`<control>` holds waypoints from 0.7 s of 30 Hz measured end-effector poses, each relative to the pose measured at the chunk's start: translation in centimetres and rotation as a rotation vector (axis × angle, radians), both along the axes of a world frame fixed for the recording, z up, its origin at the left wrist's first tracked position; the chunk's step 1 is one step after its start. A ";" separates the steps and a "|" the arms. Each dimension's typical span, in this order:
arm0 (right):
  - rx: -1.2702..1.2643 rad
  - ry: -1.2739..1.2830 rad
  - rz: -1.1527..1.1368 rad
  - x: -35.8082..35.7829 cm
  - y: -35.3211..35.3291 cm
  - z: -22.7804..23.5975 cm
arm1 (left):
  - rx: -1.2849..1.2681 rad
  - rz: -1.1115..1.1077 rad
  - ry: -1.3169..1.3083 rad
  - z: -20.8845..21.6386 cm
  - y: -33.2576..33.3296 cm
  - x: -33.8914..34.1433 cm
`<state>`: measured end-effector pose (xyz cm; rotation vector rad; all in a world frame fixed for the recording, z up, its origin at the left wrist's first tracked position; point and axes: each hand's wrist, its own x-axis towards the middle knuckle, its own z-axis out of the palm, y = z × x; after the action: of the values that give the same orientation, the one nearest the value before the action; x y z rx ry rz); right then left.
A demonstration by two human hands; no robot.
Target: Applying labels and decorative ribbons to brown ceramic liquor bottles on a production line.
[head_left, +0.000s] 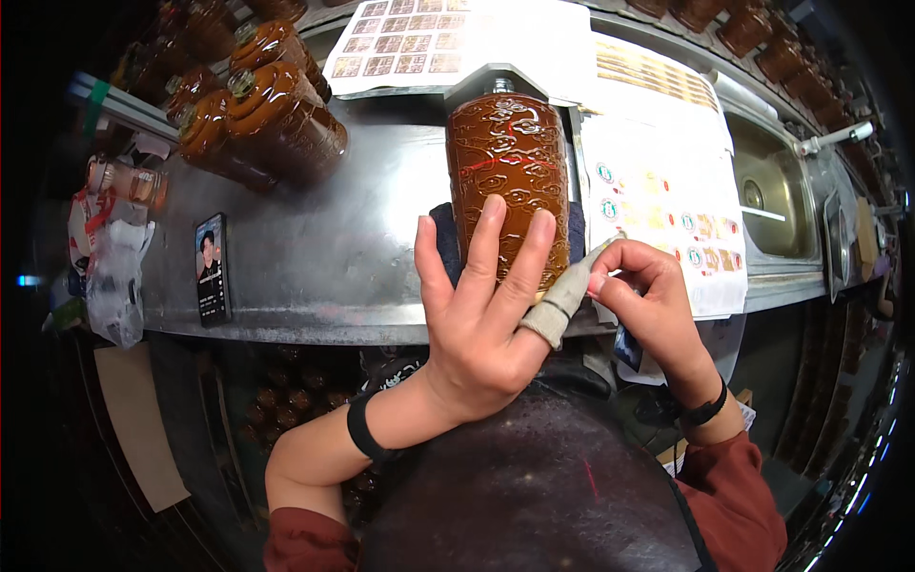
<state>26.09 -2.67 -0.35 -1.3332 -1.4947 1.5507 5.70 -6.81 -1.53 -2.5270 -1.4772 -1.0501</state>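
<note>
A brown glossy bottle with a raised pattern and a narrow clear neck lies on a dark cloth, its neck pointing away from me. Thin red lines cross its surface. My left hand is over the near end of the bottle, fingers spread. A grey cloth finger cover with a dark band sits on its thumb. Beside that cover, my right hand has thumb and index finger bent together. Anything between those fingertips is too small to make out. A grey angled holder stands around the bottle's neck.
Several brown bottles stand at the far left of the metal table. A phone and plastic bags lie at the left. Sticker sheets cover the right side, before a sink. More bottles line the back right.
</note>
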 end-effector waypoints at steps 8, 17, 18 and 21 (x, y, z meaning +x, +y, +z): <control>-0.057 0.023 0.069 -0.1 -0.3 1.9 | -0.109 -0.013 -0.347 -2.4 0.4 -2.8; -0.022 0.033 0.052 0.2 -0.1 2.1 | -0.159 -0.030 -0.177 -3.2 -3.5 -4.7; -0.023 0.032 0.054 0.2 0.0 1.9 | -0.160 -0.028 -0.178 -3.1 -3.4 -4.5; -0.058 0.026 0.030 0.2 0.1 1.5 | -0.143 -0.028 -0.103 -2.3 -2.8 -4.0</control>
<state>26.26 -2.53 1.15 -1.3238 -1.4706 1.6359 1.73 -9.64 -3.86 -2.6332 -1.6021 -1.1343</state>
